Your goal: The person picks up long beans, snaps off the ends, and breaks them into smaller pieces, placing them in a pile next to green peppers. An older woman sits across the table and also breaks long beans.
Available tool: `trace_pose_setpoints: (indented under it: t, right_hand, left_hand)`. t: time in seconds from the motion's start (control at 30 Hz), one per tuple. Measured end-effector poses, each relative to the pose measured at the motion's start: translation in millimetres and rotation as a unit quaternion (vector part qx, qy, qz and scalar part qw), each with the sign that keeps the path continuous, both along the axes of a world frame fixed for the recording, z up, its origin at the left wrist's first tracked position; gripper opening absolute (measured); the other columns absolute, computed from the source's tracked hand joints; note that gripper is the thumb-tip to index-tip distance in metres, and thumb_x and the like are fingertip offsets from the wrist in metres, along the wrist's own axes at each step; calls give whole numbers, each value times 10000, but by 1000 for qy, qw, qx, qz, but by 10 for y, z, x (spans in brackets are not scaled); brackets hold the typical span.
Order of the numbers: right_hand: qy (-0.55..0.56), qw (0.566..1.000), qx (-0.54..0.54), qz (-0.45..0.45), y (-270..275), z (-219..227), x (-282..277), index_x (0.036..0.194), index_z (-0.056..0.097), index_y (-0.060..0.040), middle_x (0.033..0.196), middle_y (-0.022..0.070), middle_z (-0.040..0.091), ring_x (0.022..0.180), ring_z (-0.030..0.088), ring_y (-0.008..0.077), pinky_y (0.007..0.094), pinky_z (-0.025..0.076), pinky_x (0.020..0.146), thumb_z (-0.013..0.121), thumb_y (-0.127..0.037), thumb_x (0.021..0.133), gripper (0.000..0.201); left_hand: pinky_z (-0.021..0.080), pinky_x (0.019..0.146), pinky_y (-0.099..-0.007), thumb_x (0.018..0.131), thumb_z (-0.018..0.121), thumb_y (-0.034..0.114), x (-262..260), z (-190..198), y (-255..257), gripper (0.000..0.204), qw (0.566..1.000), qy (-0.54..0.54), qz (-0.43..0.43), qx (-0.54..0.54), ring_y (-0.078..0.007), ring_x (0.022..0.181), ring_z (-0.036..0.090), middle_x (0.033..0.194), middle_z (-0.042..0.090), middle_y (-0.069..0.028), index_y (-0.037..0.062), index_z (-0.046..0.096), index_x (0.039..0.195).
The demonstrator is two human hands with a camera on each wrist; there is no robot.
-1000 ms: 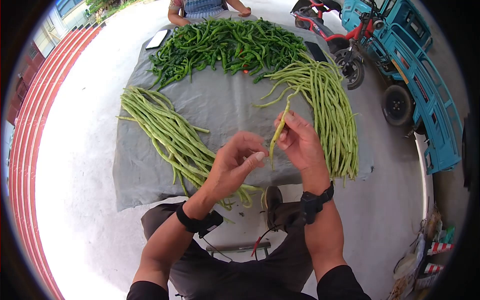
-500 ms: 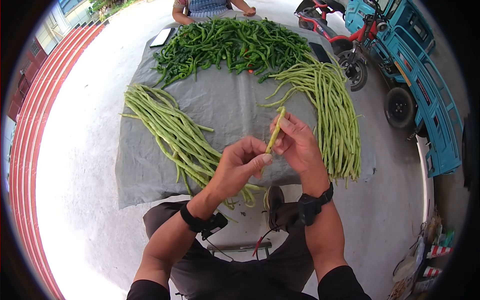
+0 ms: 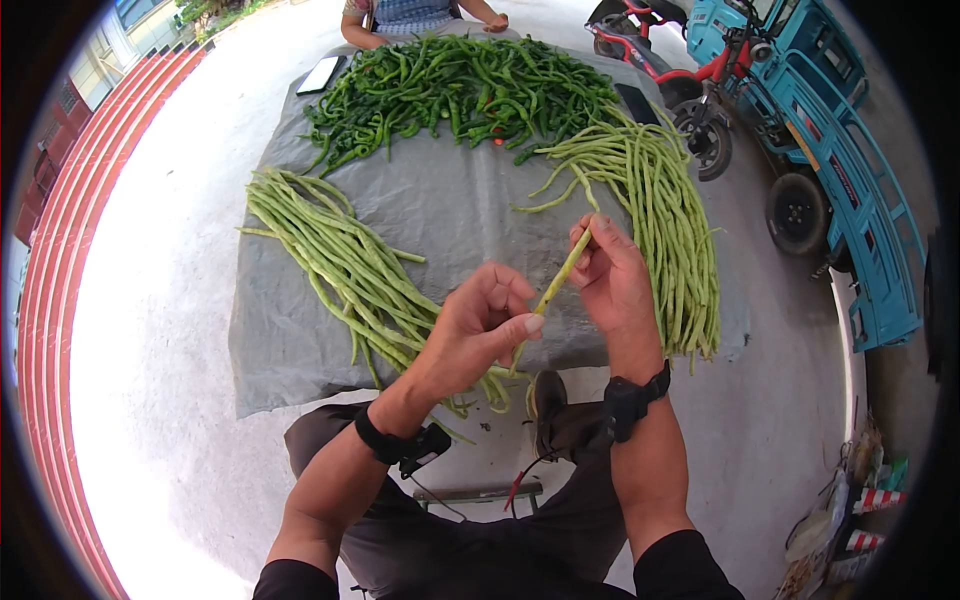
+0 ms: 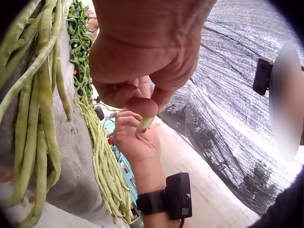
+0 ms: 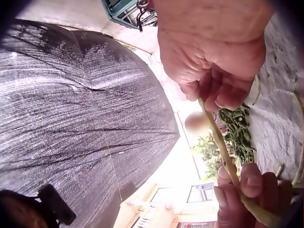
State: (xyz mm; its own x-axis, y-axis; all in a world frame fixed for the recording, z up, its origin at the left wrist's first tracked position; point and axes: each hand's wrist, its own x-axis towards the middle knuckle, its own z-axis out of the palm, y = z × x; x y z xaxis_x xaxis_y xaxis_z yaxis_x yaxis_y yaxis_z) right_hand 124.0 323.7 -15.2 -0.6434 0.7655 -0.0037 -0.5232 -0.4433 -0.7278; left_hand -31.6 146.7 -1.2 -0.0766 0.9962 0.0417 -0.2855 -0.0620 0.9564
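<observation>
Both hands are raised over the near part of the grey cloth, a yellowish long bean (image 3: 563,276) stretched slantwise between them. My left hand (image 3: 476,325) pinches its lower part between thumb and fingers. Higher up, my right hand (image 3: 615,285) pinches the bean's upper part. In the right wrist view the bean (image 5: 222,146) runs from the right hand (image 5: 213,61) down to the left hand (image 5: 251,194). A short piece of bean (image 4: 145,124) shows below the left thumb in the left wrist view.
Long green beans (image 3: 335,270) lie at the left, with a bigger bundle (image 3: 675,240) at the right. Green peppers (image 3: 460,90) are heaped across the far side, between two phones (image 3: 320,75). Someone (image 3: 415,15) sits beyond the cloth (image 3: 440,200). A blue three-wheeler (image 3: 850,190) stands at right.
Since half a second ago, my right hand has moved slightly right, away from the left hand. More of the bean shows between them, and it slants more.
</observation>
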Motion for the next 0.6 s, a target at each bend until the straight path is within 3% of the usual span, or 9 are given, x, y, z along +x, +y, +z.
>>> trace_pose_setpoints:
  t: [0.2,0.33,0.6]
  right_hand:
    - [12,999,-5,-46,215,-63,116,1075,671,-37,950,61,686,680,588,106,285,460,586,635,-250,1065,217]
    - [1,997,9,-71,258,-13,168,1102,679,-27,932,47,676,692,590,104,286,460,588,629,-291,1073,271]
    - [-20,995,41,-89,307,37,220,1157,681,-13,808,-10,552,640,513,98,288,435,563,628,-331,1076,332]
  left_hand:
    - [488,600,-198,1025,681,105,-4,17,-35,190,998,-1,-28,57,-56,812,640,957,684,-19,60,572,1174]
    - [481,600,-197,1018,703,156,-47,122,-83,150,999,-25,-22,33,-51,780,627,928,686,-15,54,626,1097]
    - [472,595,-195,992,737,197,-241,71,-110,182,995,-73,-25,69,-53,705,596,909,707,-35,32,705,1061]
